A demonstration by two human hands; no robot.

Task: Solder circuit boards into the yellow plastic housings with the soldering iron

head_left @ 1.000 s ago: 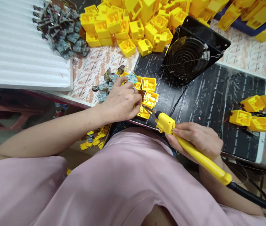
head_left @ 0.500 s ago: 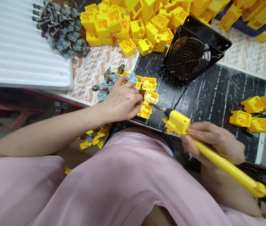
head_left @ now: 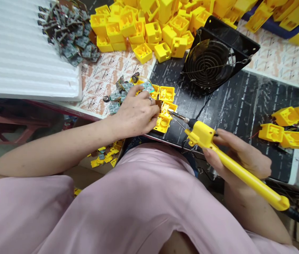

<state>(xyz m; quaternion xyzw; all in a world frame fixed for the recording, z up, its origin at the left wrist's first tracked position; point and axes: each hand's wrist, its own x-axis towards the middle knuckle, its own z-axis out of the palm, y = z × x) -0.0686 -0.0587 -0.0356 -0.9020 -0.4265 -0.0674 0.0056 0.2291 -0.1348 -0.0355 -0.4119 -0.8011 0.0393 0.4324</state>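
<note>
My right hand [head_left: 240, 153] is wrapped round a yellow soldering iron [head_left: 240, 174], its thumb under the handle and index finger near the trigger block. The iron's metal tip reaches into a small yellow housing [head_left: 167, 107] with pale parts inside. My left hand [head_left: 138, 111], wearing a ring, is closed with fingertips at a small brown circuit board [head_left: 159, 104] beside that housing; its thumb side is partly hidden. Another open yellow housing [head_left: 162, 123] lies just below, and one more yellow housing [head_left: 166, 94] above. Grey-green circuit boards [head_left: 115, 107] with wires lie left of my left hand.
A black fan [head_left: 209, 67] with a wire grille stands behind the work spot. Yellow housings [head_left: 128, 26] are heaped at the back, beside a pile of circuit boards [head_left: 72, 38] on white foam [head_left: 27, 67]. Wired yellow housings [head_left: 271, 133] sit at right.
The soldering iron's handle has swung slightly up and left at its rear, and its tip sits a little further right in the housing. My left hand has barely moved.
</note>
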